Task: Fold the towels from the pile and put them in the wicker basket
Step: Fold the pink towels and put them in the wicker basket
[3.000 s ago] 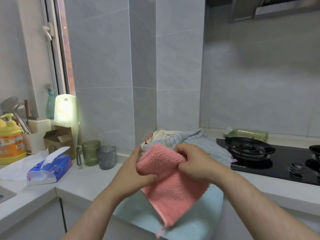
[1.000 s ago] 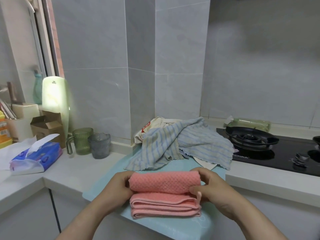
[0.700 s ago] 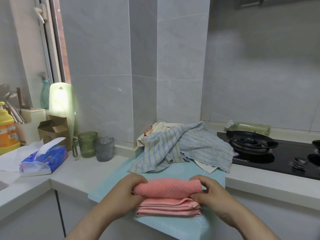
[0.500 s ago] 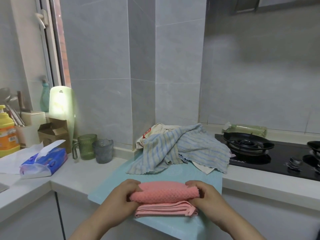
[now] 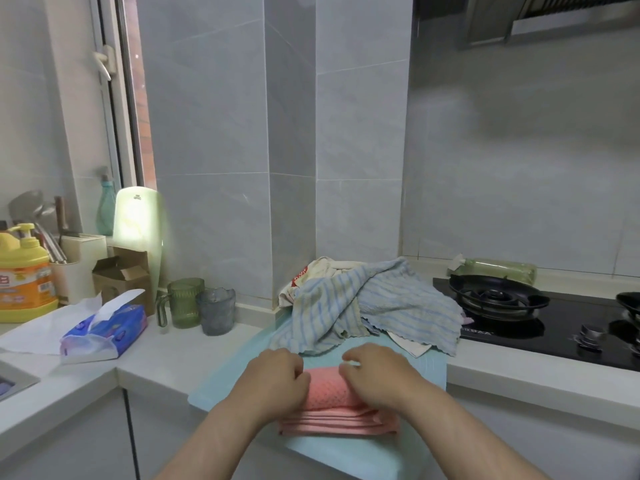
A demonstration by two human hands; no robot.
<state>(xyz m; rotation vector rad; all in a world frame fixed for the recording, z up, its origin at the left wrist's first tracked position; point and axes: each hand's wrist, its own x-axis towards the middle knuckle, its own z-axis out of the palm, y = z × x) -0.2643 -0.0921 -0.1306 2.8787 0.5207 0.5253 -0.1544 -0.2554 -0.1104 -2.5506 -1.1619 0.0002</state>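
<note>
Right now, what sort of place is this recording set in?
Most likely a home kitchen: black glass gas hob set in a white countertop, grey metal range hood above it, yellow pump bottle by the window.

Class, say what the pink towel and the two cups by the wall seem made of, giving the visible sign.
Pink towel: soft cloth, perhaps microfibre; matte, dimpled waffle texture. Green cup and grey cup: translucent ribbed plastic or glass; light passes through.
</note>
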